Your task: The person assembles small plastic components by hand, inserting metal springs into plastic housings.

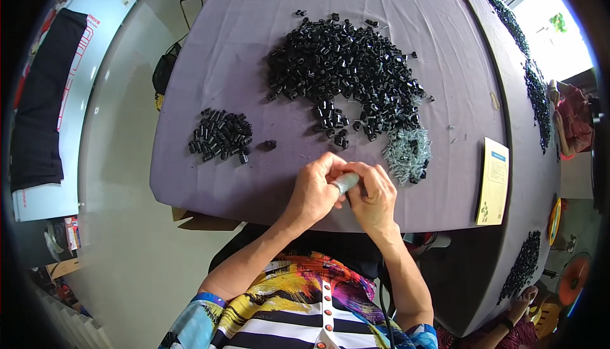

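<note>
A smooth, glossy plastic look is shown by the small black cylindrical pieces [343,63]; matt, creased cloth is seen in the grey-purple tablecloth [222,63].

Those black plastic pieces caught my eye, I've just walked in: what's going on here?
A person's left hand and right hand meet above the cloth-covered table; any piece between their fingertips is hidden. Beyond lies a large black pile, with a pale heap of slender pieces at its near right. A smaller black pile sits left.
</note>
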The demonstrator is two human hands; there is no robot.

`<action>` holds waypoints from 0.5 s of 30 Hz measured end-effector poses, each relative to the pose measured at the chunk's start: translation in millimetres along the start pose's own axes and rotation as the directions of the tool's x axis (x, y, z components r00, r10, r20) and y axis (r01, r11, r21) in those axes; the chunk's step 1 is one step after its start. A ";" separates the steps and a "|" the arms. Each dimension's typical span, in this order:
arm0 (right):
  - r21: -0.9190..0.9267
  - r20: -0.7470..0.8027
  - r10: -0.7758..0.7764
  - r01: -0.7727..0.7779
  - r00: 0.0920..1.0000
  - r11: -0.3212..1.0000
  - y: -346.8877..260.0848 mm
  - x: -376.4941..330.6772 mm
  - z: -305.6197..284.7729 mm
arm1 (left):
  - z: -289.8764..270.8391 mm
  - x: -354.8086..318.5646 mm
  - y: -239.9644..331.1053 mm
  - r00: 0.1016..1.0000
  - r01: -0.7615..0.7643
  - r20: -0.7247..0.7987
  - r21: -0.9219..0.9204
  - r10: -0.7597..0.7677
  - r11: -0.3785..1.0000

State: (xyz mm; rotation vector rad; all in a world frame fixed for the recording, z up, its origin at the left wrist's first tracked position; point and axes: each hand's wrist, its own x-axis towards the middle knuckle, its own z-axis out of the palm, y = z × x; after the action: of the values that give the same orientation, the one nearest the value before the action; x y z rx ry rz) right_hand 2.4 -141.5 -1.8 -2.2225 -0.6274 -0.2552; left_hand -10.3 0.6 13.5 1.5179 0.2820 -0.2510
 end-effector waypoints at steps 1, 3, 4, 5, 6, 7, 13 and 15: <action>0.002 0.000 0.000 0.000 1.000 1.000 -0.5 -2.4 2.9 | 0.6 -0.2 -3.5 1.000 -0.013 0.013 0.000 0.013 1.000; 0.090 -0.098 0.123 -0.114 0.988 0.989 -3.1 -6.1 7.8 | 2.9 -2.5 -4.3 0.999 -0.025 0.024 0.002 0.025 1.000; 0.084 -0.092 0.136 -0.129 0.986 0.988 -4.4 -6.0 7.3 | 4.5 -1.8 -3.3 0.999 -0.032 0.005 0.021 0.032 0.999; 0.086 -0.093 0.133 -0.125 0.987 0.988 -5.4 -5.9 6.9 | 4.8 -1.3 -2.5 0.999 -0.039 -0.015 0.040 0.039 0.998; 0.078 -0.083 0.120 -0.113 0.989 0.991 -6.1 -5.7 6.5 | 3.4 0.2 -5.3 0.999 -0.041 -0.018 0.042 0.042 0.998; 0.067 -0.074 0.108 -0.103 0.991 0.992 -5.9 -5.6 5.1 | 2.7 2.4 -9.1 0.999 -0.046 -0.019 -0.038 0.046 0.998; 0.114 -0.079 0.103 -0.094 0.991 0.989 -0.2 -3.5 1.9 | -4.1 7.9 -8.1 0.999 0.041 0.037 -0.124 -0.037 0.991; 0.122 -0.076 0.094 -0.085 0.993 0.989 1.5 -3.9 3.2 | -5.3 6.4 -7.0 0.997 0.053 0.062 -0.117 -0.046 0.992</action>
State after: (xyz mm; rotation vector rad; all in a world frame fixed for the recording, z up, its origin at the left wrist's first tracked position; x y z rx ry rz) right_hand -0.3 -141.3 -6.4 -2.1087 -0.4847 -0.2546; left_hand -6.8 5.7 4.6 1.3851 0.2831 -0.3132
